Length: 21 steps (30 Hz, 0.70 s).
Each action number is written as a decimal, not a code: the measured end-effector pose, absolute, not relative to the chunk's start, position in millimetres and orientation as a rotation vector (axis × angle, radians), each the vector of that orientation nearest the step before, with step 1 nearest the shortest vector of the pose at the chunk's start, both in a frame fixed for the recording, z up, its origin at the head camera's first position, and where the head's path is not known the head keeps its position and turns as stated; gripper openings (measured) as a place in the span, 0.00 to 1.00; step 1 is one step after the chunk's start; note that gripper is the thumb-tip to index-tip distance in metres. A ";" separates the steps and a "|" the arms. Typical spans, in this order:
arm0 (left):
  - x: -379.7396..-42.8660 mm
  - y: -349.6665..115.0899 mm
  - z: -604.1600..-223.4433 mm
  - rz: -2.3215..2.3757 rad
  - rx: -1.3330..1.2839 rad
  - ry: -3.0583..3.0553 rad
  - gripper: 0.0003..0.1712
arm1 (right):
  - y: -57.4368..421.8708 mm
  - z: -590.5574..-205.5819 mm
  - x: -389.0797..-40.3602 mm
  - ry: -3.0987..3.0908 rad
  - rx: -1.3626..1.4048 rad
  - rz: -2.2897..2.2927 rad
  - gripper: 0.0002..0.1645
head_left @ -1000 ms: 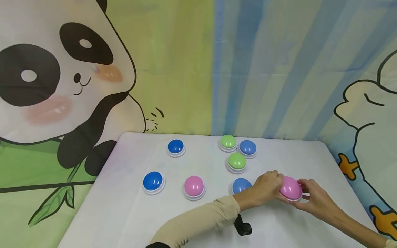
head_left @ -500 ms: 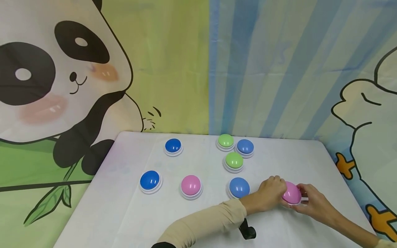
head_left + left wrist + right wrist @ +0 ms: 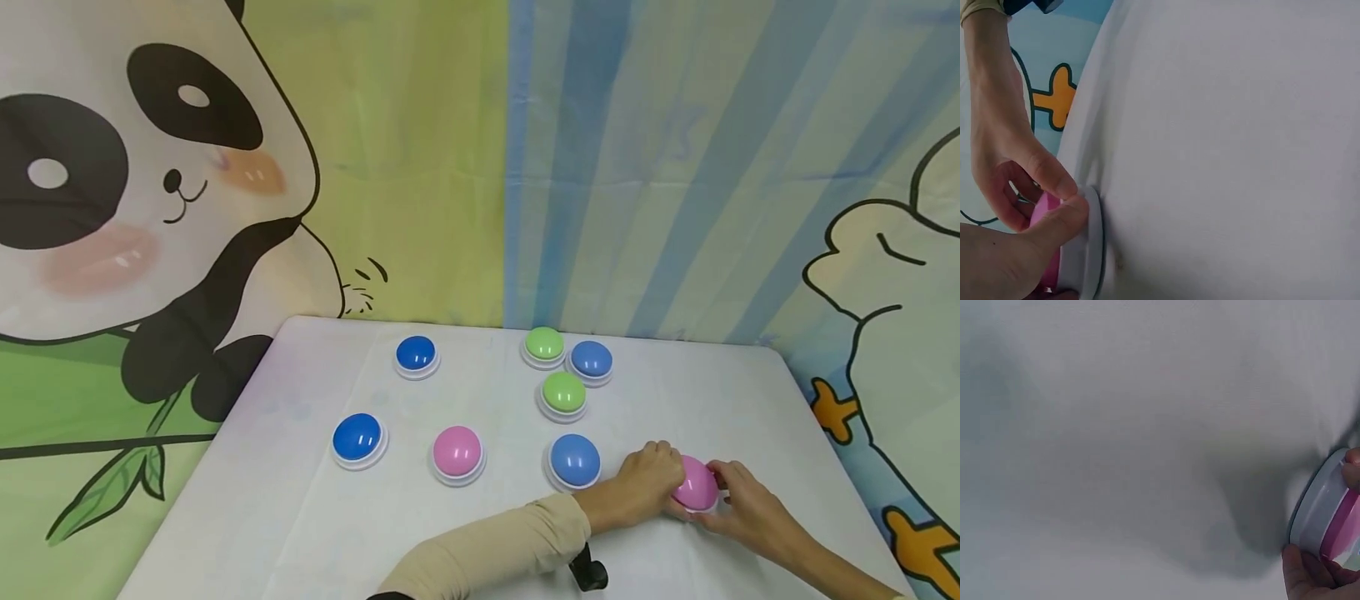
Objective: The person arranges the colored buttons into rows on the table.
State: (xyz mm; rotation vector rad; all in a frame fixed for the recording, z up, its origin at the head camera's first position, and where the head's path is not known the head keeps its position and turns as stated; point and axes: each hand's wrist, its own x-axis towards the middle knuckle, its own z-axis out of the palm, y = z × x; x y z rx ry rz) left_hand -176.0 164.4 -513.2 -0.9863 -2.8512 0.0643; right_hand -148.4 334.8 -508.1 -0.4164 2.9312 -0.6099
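Observation:
Both hands hold a pink dome push button with a white round base (image 3: 697, 485) at the right side of the white table. My left hand (image 3: 651, 482) grips its left side, with the thumb along the white base (image 3: 1092, 240) in the left wrist view. My right hand (image 3: 753, 510) grips the right side, fingers and thumb at the rim. In the right wrist view, fingers of the right hand (image 3: 1313, 578) press the lower edge of the base. The base is close to the tabletop; whether it touches I cannot tell.
A light blue button (image 3: 575, 461) sits just left of my left hand. Two green buttons (image 3: 564, 392) and another light blue one (image 3: 591, 359) stand behind. Farther left are a pink button (image 3: 457, 452) and two dark blue ones (image 3: 357, 437). A printed curtain (image 3: 420, 167) hangs behind the table.
Both hands have brought the pink button lower and nearer the table's front, still gripping it. More of the light blue button beside the left hand shows. The head view has shifted slightly.

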 end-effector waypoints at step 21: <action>-170.9 164.4 -498.6 0.016 -0.903 -3.045 0.30 | 332.6 -488.9 -161.1 2.784 -0.433 -0.353 0.58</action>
